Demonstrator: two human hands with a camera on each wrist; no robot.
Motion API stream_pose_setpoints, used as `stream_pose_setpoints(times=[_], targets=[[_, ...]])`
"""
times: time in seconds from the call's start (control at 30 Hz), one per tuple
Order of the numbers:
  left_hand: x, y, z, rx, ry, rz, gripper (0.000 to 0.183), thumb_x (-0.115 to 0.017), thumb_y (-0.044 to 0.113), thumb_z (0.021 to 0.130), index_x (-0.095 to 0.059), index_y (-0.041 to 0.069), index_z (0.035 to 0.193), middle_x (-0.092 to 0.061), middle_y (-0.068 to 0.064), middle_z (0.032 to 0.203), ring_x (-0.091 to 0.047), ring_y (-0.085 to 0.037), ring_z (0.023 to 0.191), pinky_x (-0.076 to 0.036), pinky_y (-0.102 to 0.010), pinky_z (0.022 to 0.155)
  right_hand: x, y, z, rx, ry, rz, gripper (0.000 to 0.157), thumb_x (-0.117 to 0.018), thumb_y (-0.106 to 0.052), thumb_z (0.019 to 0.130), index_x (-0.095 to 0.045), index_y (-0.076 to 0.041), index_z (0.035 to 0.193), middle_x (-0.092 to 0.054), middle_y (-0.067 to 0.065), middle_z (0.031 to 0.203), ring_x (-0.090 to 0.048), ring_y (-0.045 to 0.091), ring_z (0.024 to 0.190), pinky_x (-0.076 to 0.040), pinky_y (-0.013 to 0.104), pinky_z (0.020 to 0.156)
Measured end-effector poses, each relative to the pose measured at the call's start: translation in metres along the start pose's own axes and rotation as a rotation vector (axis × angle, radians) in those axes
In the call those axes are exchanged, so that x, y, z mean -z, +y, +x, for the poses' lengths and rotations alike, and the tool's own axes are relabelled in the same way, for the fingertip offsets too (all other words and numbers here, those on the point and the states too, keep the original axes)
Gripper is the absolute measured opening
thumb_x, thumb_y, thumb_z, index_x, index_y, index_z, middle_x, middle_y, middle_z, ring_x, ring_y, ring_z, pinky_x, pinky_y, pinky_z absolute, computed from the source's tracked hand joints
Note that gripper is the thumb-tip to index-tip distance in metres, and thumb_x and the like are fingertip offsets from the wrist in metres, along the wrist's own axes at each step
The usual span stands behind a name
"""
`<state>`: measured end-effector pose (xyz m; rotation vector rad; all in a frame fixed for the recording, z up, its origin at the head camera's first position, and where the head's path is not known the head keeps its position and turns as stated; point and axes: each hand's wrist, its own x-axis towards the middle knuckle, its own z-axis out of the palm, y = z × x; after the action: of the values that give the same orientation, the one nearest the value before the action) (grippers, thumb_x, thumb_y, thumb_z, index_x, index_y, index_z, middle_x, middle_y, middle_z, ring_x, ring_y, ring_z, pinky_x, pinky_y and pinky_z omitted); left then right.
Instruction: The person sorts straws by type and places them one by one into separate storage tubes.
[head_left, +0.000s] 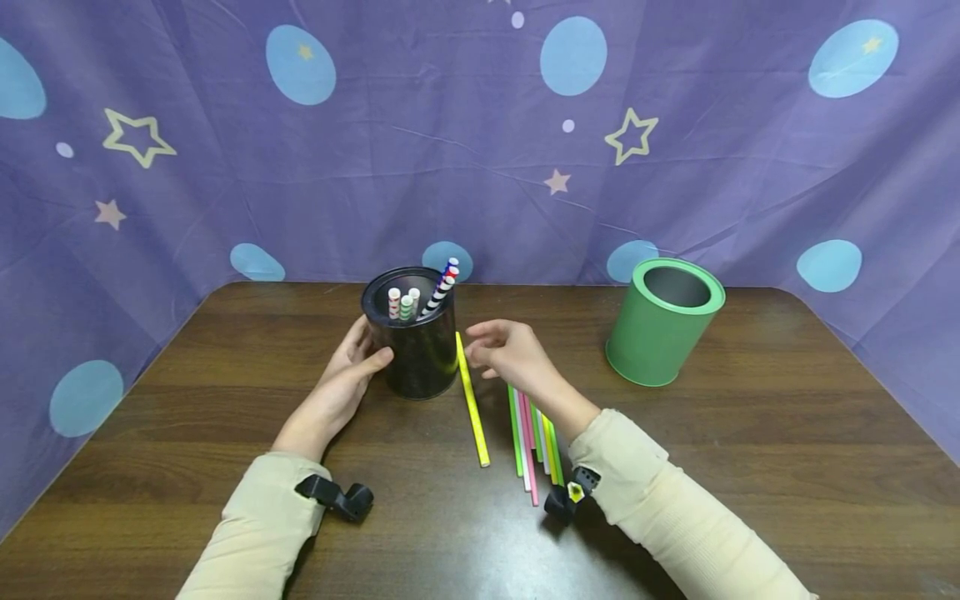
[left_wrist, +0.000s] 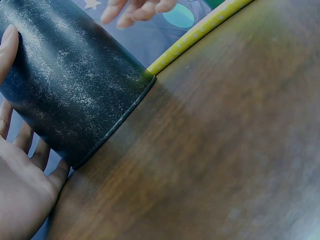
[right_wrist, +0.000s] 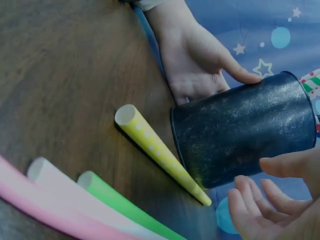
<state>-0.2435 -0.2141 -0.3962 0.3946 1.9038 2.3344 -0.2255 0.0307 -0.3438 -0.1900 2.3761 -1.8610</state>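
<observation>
A black can (head_left: 422,358) stands upright on the table with several patterned paper straws (head_left: 442,293) in it. At its left side my left hand (head_left: 341,387) holds it, thumb in front and fingers around the back. To the right of the can, my right hand (head_left: 513,354) hovers with loosely bent fingers and nothing in them; in the right wrist view this hand (right_wrist: 280,200) is beside the can wall. A yellow paper straw with pale dots (head_left: 472,408) lies on the table between the can and the right hand, its far end close to the can's base.
Under the right forearm lies a group of green, pink, white and yellow straws (head_left: 528,442), partly hidden by it. A green can (head_left: 660,329) with a dark inside stands at the back right. A purple patterned cloth (head_left: 480,125) hangs behind the table (head_left: 225,383).
</observation>
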Motion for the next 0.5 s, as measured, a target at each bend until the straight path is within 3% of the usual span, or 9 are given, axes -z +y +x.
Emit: stream_pose_setpoints(times=[0.23,0.5], targets=[[0.0,-0.001,-0.002,-0.048,-0.03,0.023,0.095,-0.078,0.034,0.087,-0.019,0.013,0.158,-0.025,-0.01,0.156,-0.022,-0.019,0.142,-0.018,-0.035,0.115,0.0,0.003,0.006,-0.113,-0.077,-0.055,0.039,-0.058,0.01,0.086,-0.057,0.012,0.125,-0.069,0.024,0.1,-0.066,0.025,0.075,-0.058,0.032,0.065],[-0.001,0.003,-0.001,0.025,0.005,0.002,0.084,-0.07,0.016,0.094,-0.015,0.009,0.158,-0.021,-0.012,0.158,-0.018,-0.021,0.145,-0.013,-0.039,0.117,-0.006,0.012,0.012,-0.152,-0.131,-0.119,0.036,-0.062,0.008,0.085,-0.055,0.013,0.12,-0.066,0.012,0.081,-0.061,0.016,0.066,-0.058,0.032,0.063]])
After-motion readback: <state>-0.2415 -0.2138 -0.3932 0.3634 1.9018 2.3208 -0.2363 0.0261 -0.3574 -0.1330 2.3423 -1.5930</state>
